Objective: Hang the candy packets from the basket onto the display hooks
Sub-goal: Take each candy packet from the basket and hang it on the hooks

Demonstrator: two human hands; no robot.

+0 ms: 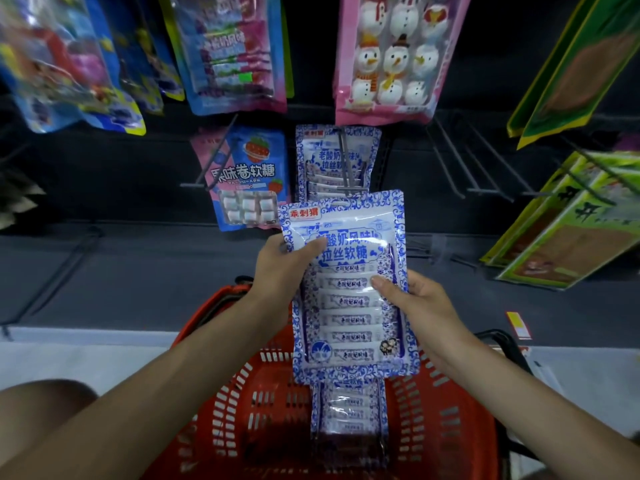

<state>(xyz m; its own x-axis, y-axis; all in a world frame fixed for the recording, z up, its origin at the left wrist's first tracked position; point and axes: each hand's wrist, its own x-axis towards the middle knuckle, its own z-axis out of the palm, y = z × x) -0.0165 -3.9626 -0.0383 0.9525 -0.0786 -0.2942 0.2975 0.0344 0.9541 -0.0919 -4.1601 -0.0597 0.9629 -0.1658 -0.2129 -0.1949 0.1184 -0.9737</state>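
Note:
A blue-and-white candy packet (349, 306) is held upright in both hands above the red basket (221, 420). My left hand (277, 271) grips its upper left edge, thumb on the front. My right hand (419, 306) holds its right edge. The packet's hang hole sits just below the tip of a display hook (346, 164), where a matching packet (332, 157) hangs. More of the same packets (346, 414) lie in the basket.
A pink-and-blue strawberry candy packet (249, 181) hangs to the left. Snowman marshmallows (388, 57) and other bags hang above. Bare hooks (460, 157) stick out on the right, beside green packets (568, 216). The floor edge lies below.

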